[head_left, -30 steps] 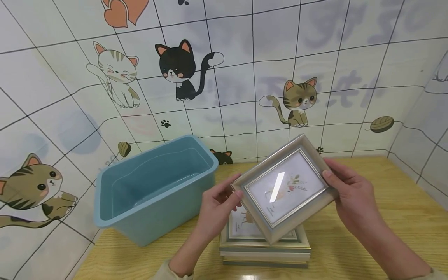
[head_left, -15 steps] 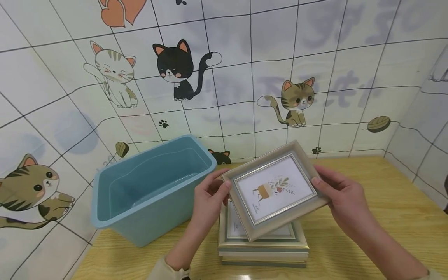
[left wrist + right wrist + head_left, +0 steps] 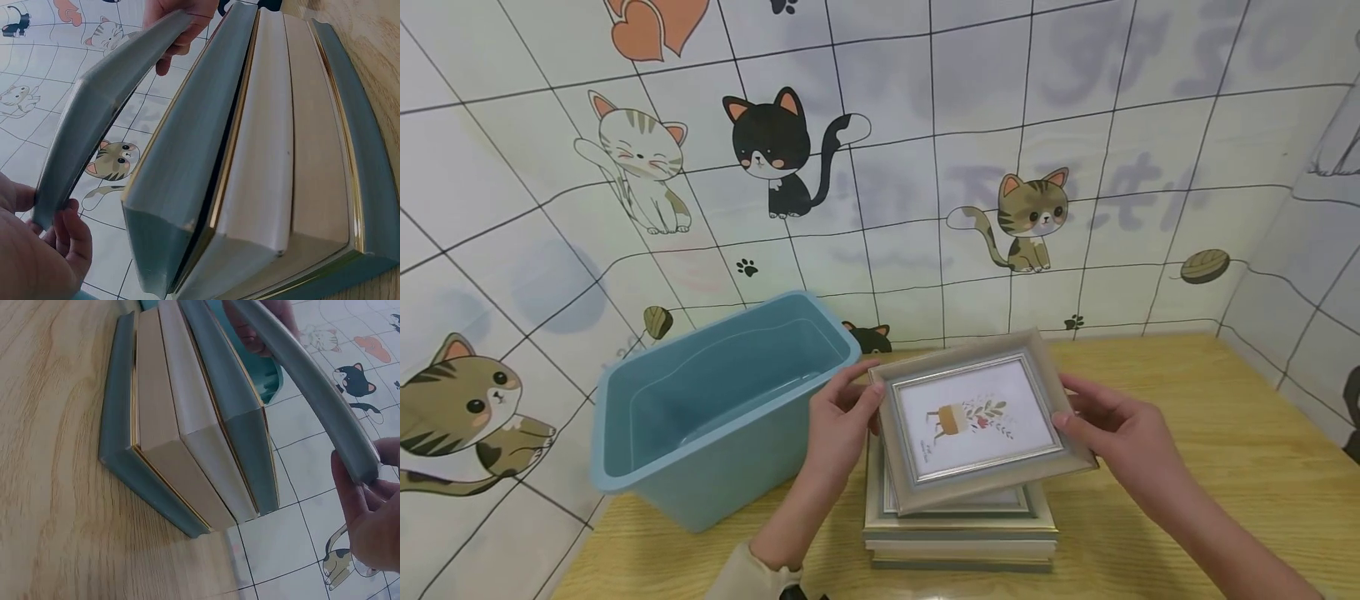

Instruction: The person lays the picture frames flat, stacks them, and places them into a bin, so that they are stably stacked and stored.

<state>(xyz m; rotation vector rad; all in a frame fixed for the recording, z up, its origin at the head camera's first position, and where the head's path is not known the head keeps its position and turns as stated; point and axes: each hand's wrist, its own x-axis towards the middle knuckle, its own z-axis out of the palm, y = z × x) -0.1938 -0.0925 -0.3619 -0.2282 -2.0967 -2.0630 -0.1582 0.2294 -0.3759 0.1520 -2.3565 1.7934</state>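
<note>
A silver-grey picture frame [image 3: 977, 421] with a small plant print under its glass is held between both hands, tilted above a stack of frames. My left hand [image 3: 838, 425] pinches its left edge, thumb on the front. At the opposite edge my right hand [image 3: 1123, 437] grips it, thumb on the front and fingers behind. Below lies the stack of picture frames [image 3: 958, 546], several high, in grey-blue, white and beige with gold lines. In the left wrist view a gap shows between the held frame [image 3: 100, 100] and the stack [image 3: 262, 156]; the right wrist view shows the same.
A blue plastic bin [image 3: 722, 450] stands on the wooden table [image 3: 1195, 392] left of the stack, with nothing seen inside. Behind rises a wall [image 3: 910, 200] covered in white grid paper with cartoon cats.
The held frame has come down and left toward the stack and turned closer to level. Both hands have moved with it, keeping hold of its edges.
</note>
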